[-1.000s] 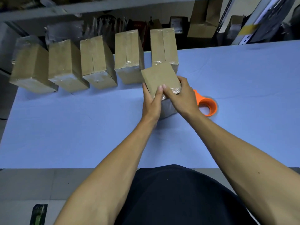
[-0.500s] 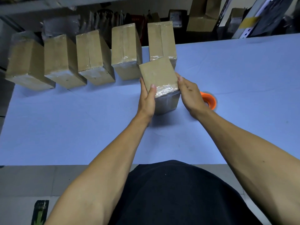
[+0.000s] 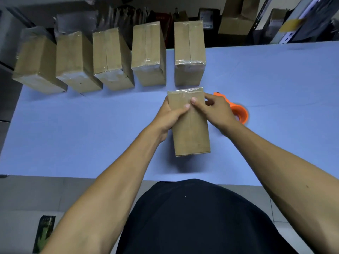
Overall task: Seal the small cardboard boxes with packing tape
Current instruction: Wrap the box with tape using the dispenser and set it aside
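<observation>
A small brown cardboard box lies flat on the blue table in front of me, with clear tape over its far end. My left hand grips the box's left side, thumb lying across the top face. My right hand holds the right side near the far end, thumb pressing on top beside the left thumb. An orange tape dispenser lies on the table just behind my right hand, partly hidden by it.
Several taped cardboard boxes stand in a row along the table's far edge, from the far left to the middle. Shelves with cartons and clutter fill the background. The table's right half is bare blue surface.
The box has been tipped over from standing on end to lying flat, its long side toward me. Both hands moved with it and now hold its far end.
</observation>
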{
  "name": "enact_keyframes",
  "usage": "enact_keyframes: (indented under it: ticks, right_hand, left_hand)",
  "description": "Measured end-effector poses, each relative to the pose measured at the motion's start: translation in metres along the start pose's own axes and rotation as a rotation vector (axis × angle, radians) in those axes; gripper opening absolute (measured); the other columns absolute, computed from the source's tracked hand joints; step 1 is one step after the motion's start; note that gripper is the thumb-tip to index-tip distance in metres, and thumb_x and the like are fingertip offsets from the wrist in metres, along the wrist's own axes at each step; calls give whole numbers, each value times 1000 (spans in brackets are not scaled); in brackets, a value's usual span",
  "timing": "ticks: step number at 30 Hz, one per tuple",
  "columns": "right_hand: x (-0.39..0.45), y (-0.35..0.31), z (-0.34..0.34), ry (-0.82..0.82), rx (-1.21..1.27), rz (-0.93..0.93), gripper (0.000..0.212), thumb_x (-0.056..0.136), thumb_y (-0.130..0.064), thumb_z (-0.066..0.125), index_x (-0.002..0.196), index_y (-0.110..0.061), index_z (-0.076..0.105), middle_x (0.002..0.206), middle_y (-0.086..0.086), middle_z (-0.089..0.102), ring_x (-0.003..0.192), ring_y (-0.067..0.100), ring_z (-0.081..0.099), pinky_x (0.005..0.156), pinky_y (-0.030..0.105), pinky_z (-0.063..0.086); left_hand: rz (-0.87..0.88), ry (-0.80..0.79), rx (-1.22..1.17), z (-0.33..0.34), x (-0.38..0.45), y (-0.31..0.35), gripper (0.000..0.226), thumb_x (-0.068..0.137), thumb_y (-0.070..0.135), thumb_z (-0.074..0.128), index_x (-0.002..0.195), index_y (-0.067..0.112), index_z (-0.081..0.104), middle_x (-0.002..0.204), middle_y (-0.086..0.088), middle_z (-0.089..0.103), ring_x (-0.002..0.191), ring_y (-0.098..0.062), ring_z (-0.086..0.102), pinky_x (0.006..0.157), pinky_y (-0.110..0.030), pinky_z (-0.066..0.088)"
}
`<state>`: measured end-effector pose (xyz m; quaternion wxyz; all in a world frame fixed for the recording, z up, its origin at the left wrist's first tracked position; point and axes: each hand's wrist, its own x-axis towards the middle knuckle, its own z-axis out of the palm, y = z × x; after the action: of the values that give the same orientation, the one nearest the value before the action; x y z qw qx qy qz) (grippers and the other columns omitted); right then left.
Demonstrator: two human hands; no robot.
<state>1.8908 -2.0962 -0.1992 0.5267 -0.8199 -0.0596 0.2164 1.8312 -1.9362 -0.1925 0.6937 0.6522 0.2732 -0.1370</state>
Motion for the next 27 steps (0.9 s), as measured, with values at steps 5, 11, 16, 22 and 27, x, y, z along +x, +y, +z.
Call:
enact_keyframes:
  ticks: [5,11,16,22,27]
  right_hand:
    - [2,18,19,-2,-146,90,31,94,-50,58,112,-29,71,102,-6,74,94,14,68,85,33,52]
    - [-5,30,-7,-364,114,145,54,92,-15,67,137,-41,50,119,-12,68,97,-1,67,79,16,53]
    - [-4,32,-12,-299,-93,183,80,81,-47,77,150,-42,37,143,-9,53,113,15,65,104,35,48]
    - [3,30,-17,67,-329,105,60,69,-75,55,111,-33,48,104,-7,49,95,14,46,81,28,35]
    - [-2,24,-11,231,-50,247,61,85,-45,73,134,-18,49,110,-2,61,105,18,59,91,31,46]
  left_hand:
    - [-97,104,12,9,13,-32,63,82,48,71,135,24,47,125,1,68,109,-20,69,79,-36,59]
    - [199,209,564,7,22,-19,90,89,32,70,158,19,14,162,-5,23,147,-20,24,116,-28,23]
    - [233,269,650,-2,21,-9,58,82,35,76,134,23,53,129,-3,49,115,-19,56,90,-18,36]
    - [37,551,653,-21,4,-17,65,83,61,65,136,27,46,132,-3,49,117,-27,56,92,-34,44]
    - [-72,439,684,-25,-3,-21,70,87,64,57,143,26,39,135,-6,48,123,-30,52,91,-35,40]
